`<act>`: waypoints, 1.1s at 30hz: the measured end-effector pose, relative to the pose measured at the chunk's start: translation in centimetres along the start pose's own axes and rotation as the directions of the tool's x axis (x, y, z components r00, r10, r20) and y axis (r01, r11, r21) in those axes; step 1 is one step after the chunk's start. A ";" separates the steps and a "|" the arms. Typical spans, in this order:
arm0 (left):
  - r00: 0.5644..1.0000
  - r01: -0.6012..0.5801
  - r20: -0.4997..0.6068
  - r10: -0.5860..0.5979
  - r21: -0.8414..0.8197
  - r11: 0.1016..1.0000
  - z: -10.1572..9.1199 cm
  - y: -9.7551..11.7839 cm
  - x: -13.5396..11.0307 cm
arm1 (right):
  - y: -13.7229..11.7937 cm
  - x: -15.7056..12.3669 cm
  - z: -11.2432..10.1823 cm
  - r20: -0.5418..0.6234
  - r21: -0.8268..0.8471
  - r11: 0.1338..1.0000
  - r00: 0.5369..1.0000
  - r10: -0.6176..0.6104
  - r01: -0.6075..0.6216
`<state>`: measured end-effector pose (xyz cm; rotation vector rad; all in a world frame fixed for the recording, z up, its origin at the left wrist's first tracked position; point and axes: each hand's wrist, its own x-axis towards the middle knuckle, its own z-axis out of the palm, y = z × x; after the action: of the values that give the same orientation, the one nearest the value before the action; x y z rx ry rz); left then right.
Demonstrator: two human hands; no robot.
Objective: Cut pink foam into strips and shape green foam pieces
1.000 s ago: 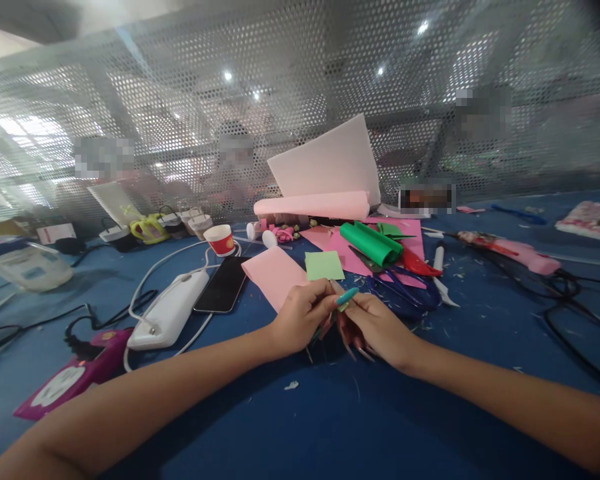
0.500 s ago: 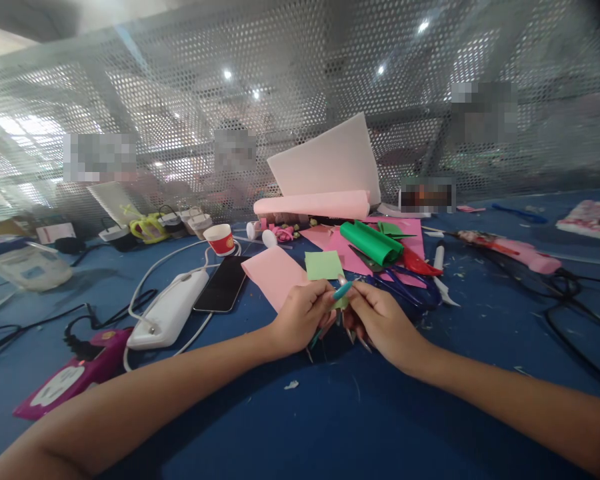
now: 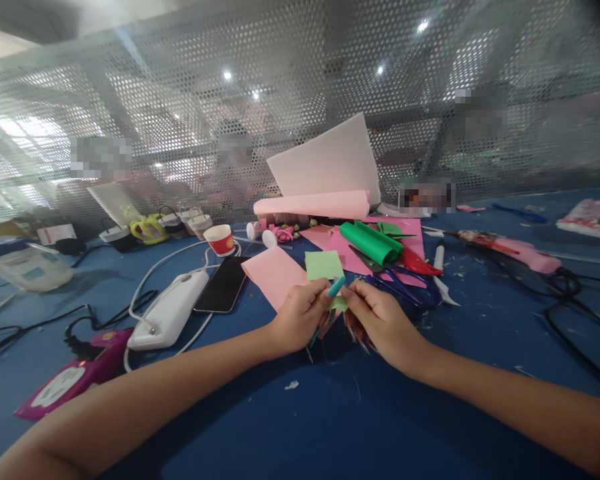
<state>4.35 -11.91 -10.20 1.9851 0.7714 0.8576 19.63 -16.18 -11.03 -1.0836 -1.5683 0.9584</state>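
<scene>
My left hand [image 3: 301,319] and my right hand [image 3: 384,321] meet above the blue table, fingers bent in a pinch. Between their fingertips shows a small bit of light green paper [image 3: 339,304]; the fingers cover most of it. The left thumb has a long teal nail that points up and right. Just behind the fingertips is a light green paper square [image 3: 325,265]; I cannot tell whether it joins the held bit. A pale pink paper sheet [image 3: 275,273] lies behind my left hand. Beyond my right hand are dark blue-handled scissors [image 3: 414,293] and a green roll [image 3: 371,243].
To the left lie a phone [image 3: 222,285], a white power strip [image 3: 170,312], a purple plug box [image 3: 75,373] and a red paper cup [image 3: 220,240]. A pink glue gun [image 3: 515,252] with black cables lies right. A perforated metal screen [image 3: 290,87] stands behind.
My thumbs have drawn slightly apart. The left thumb's teal nail has shifted a little left and tilts up more steeply. The things on the table stay in place.
</scene>
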 end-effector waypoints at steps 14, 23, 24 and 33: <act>0.999 -0.033 -0.027 0.033 -0.005 0.999 -0.3 -0.5 0.5 | -0.1 -0.1 0.1 0.027 0.093 0.995 0.999 0.034 -0.036; 0.983 0.168 0.121 -0.137 -0.300 0.939 -0.5 0.2 0.0 | 0.1 0.1 -0.1 0.074 0.234 0.968 0.994 0.079 -0.095; 0.983 0.170 0.123 -0.137 -0.317 0.933 -0.4 0.3 0.0 | 0.1 0.1 -0.1 0.076 0.240 0.966 0.994 0.080 -0.096; 0.995 0.041 0.099 0.002 -0.428 0.903 0.1 -0.5 0.5 | 0.1 0.7 0.4 0.097 0.279 0.954 0.992 0.085 -0.109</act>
<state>4.63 -11.35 -10.56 1.6076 0.4917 0.8304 19.20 -15.52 -11.06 -0.9334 -1.4007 1.2679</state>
